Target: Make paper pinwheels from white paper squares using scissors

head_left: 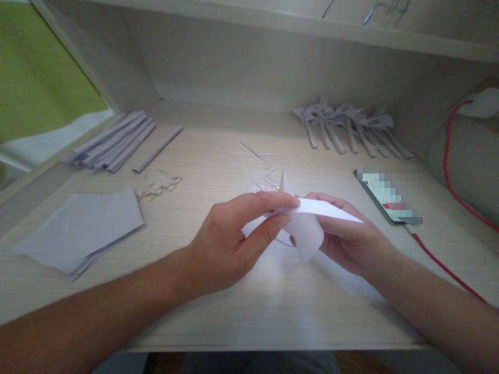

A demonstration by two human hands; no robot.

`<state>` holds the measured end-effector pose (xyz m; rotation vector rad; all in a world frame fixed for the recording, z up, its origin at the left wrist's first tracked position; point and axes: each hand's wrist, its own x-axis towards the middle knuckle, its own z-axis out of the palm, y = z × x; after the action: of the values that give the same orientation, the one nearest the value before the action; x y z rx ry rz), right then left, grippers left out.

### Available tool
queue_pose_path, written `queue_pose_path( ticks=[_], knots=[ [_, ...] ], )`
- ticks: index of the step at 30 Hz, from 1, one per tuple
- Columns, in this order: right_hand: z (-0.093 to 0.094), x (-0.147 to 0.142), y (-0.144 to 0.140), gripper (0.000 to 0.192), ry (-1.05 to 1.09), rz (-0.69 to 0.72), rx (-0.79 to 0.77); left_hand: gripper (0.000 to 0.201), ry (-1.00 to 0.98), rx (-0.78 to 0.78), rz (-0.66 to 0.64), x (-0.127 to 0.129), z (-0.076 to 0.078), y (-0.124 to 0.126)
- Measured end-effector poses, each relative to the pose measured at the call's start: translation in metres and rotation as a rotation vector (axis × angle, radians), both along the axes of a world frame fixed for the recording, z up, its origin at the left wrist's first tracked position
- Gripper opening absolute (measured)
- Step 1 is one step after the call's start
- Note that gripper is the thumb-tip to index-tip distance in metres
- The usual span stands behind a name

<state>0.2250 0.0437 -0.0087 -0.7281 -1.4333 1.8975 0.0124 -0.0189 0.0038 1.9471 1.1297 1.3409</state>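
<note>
Midway above the desk (249, 317) — folded white paper piece (307, 228) pinched between left hand (230, 244) thumb and forefinger, cradled from the right by right hand (343, 239); long axis left-to-right, both hands touching.

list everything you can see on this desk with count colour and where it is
folded white paper piece: one, white, held between both hands at centre
flat pale grey paper sheets: small stack, left front of desk
rolled pale grey paper sticks: a pile, count unclear, left rear
finished grey paper pinwheels on sticks: a row, count unclear, right rear
thin white paper offcuts: several, centre rear
small beige pins: a small heap, left of centre
black smartphone: one, right
red cable: one, right edge
light wooden desk: one
left hand: pinching the paper
right hand: holding the paper
</note>
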Motion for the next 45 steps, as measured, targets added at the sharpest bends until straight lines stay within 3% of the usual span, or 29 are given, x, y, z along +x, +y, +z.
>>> queue_pose_path(
  ticks=[10, 15, 23, 26, 30, 36, 45],
  knots=[
    [0.009, -0.007, -0.007, 0.033, 0.011, -0.092, -0.170, 0.025, -0.057, 0.035, -0.024, 0.003, -0.006, 0.004],
    [0.009, -0.008, -0.007, 0.034, -0.015, -0.110, -0.146, 0.025, -0.045, 0.063, -0.033, 0.002, -0.007, 0.006],
    [0.010, -0.009, -0.009, 0.035, -0.064, -0.121, -0.070, 0.034, -0.033, 0.216, 0.208, -0.001, -0.007, 0.007],
    [0.009, -0.008, -0.007, 0.034, -0.050, -0.107, -0.077, 0.014, -0.012, 0.175, 0.136, -0.002, -0.003, 0.006],
    [0.005, -0.005, -0.006, 0.028, -0.056, -0.082, -0.056, 0.005, -0.001, 0.106, 0.034, -0.003, 0.002, 0.004],
    [0.001, -0.001, -0.006, 0.019, -0.072, -0.088, 0.037, 0.004, 0.027, 0.054, 0.031, -0.003, 0.002, 0.005],
    [0.010, -0.005, -0.014, 0.017, -0.164, -0.136, 0.225, 0.009, 0.030, -0.033, -0.030, -0.005, -0.002, 0.008]
  ],
)
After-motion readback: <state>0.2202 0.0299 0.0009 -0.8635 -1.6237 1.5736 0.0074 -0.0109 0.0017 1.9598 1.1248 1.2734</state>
